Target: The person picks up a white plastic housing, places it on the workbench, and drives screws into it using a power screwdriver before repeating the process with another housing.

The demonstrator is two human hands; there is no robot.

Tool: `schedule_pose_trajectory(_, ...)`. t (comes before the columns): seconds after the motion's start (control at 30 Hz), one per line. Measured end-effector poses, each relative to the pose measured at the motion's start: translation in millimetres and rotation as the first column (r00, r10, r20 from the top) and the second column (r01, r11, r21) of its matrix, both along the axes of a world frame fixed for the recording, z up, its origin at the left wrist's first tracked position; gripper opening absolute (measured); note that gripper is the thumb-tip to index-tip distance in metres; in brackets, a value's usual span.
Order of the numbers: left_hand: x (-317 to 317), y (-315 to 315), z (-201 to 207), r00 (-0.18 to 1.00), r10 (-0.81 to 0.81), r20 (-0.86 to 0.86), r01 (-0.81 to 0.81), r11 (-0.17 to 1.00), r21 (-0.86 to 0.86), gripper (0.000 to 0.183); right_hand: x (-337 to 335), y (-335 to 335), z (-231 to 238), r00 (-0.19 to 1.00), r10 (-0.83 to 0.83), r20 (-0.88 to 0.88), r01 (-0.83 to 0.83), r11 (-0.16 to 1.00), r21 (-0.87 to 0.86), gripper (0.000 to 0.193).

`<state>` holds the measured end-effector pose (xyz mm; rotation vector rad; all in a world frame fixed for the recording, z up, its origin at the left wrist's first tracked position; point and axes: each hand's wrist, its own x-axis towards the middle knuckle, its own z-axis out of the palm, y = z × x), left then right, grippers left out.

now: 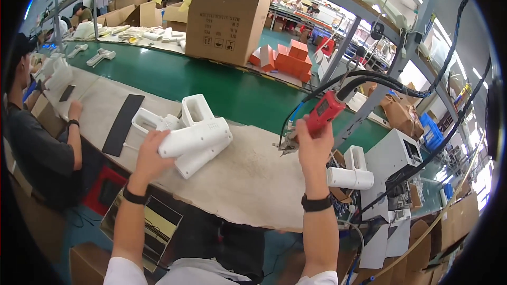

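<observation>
My left hand [150, 158] is closed around the end of a white plastic housing [198, 137] with a loop-shaped handle and small screw holes along its side. Under and beside it lies another white housing [198, 161], partly hidden, on the pale table covering. My right hand [315, 145] grips a red electric screwdriver [325, 112], raised to the right of the housings and apart from them. A black cable runs from its top. Beside my right hand, a metal fitting [287, 146] shows at the end of a thin hose. A further white housing [350, 178] sits right of my right wrist.
A black mat strip [122, 125] lies left of my left hand. Beyond the worktable [253, 179] runs a green conveyor [153, 68] with a large cardboard box [227, 18] and orange boxes [288, 60] behind. A co-worker [42, 126] sits at left. Cables [393, 82] hang at right.
</observation>
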<state>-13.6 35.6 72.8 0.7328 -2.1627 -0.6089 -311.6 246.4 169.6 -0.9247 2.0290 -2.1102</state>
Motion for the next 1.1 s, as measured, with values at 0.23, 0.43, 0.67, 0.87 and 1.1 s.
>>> schedule_pose_trajectory(0.23,11,105,-13,0.999,-0.032,0.024,0.037,0.966,-0.256,0.066,16,31,-3,0.996,-0.086,0.016,0.084,0.904,-0.419,0.035)
schedule_pose_trajectory(0.43,-16,192,-71,0.976,-0.006,0.218,0.02,0.998,-0.062,0.068,34,93,8,0.99,-0.126,0.067,0.142,0.918,-0.371,0.052)
schedule_pose_trajectory(0.67,-83,206,-27,0.797,-0.437,0.417,0.593,0.698,-0.401,0.081,28,139,13,0.98,-0.195,0.028,0.193,0.918,-0.346,0.041)
schedule_pose_trajectory(0.87,-184,173,-16,0.433,-0.375,0.82,0.817,0.547,-0.181,0.06,41,134,22,0.971,-0.232,0.061,0.24,0.927,-0.289,0.032)
schedule_pose_trajectory(1.1,-210,143,-24,0.518,-0.448,0.729,0.572,0.815,0.093,0.055,38,132,19,0.976,-0.215,0.039,0.218,0.935,-0.279,0.026)
